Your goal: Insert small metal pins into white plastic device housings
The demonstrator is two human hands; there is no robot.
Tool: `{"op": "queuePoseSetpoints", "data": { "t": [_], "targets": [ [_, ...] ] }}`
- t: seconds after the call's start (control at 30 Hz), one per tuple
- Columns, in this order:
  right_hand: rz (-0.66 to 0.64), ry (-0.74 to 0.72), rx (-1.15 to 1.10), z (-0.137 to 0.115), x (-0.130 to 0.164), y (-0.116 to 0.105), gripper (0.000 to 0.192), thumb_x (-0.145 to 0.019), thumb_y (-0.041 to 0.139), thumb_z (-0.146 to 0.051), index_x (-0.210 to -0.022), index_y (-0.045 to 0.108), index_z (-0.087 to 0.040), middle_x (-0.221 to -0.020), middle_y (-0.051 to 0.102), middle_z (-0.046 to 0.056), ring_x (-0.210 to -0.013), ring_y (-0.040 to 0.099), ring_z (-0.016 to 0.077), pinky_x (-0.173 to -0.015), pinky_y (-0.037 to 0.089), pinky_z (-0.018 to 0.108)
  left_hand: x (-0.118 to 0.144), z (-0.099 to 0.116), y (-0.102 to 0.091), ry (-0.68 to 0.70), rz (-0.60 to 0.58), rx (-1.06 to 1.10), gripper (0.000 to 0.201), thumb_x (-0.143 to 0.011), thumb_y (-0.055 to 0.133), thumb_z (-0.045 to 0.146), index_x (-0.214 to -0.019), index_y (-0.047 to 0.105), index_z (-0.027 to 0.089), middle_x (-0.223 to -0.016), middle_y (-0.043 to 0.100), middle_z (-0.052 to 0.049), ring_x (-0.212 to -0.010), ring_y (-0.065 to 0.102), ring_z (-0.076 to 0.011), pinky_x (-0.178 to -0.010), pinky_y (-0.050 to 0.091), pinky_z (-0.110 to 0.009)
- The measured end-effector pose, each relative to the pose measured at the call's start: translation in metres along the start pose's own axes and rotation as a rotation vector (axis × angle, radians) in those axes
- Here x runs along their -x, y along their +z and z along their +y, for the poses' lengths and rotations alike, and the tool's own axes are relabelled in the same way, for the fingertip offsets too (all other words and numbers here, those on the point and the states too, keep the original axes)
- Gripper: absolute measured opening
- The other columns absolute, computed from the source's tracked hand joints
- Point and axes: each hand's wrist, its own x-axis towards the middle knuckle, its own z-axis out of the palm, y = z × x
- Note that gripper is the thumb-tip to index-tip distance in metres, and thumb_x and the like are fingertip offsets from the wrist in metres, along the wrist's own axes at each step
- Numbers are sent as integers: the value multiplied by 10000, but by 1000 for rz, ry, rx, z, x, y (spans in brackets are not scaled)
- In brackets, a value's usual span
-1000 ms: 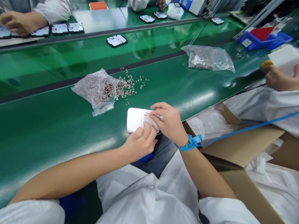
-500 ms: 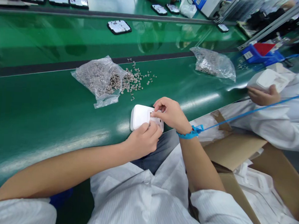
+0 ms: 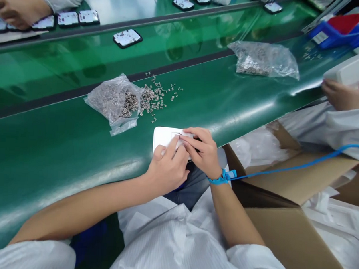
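Left hand [image 3: 165, 170] and right hand [image 3: 201, 151] both pinch flat white rounded plastic casing [image 3: 163, 137] on green conveyor belt [image 3: 61, 144], fingertips closed on it.

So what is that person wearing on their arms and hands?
No gloves: both the left hand and the right hand are bare, and so are the forearms. White sleeves with thin stripes are pushed up near the elbows. On the right wrist sits a bright blue wrist strap, and a blue cord runs from it off to the right.
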Motion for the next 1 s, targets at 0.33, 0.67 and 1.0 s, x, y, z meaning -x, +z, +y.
{"op": "queuePoseSetpoints", "data": {
  "t": [0.33,0.67,1.0],
  "targets": [
    [-23,-25,-31,7,0,-3,285,-990,599,-183,-1213,748,-280,-1270,686,107,-1154,612,273,-971,540,532,-8,-2,-18,84,-132,-137,437,-984,552,390,-1296,642,97,-1312,592,-131,-1395,437,-359,-940,343,-481],
    [-49,-13,-9,7,0,-4,286,-996,590,-196,-1212,751,-292,-1280,683,98,-1160,616,273,-986,524,530,-7,-6,-21,100,-160,-155,449,-996,533,401,-1336,621,123,-1338,578,-123,-1411,414,-336,-949,357,-485],
    [-61,-24,-4,8,0,-5,291,-996,586,-191,-1218,752,-282,-1275,681,103,-1148,608,266,-966,526,513,-6,-14,-23,172,-147,-196,344,-1006,498,326,-1239,670,140,-1295,590,-136,-1395,440,-368,-901,396,-458]
  ]
}}
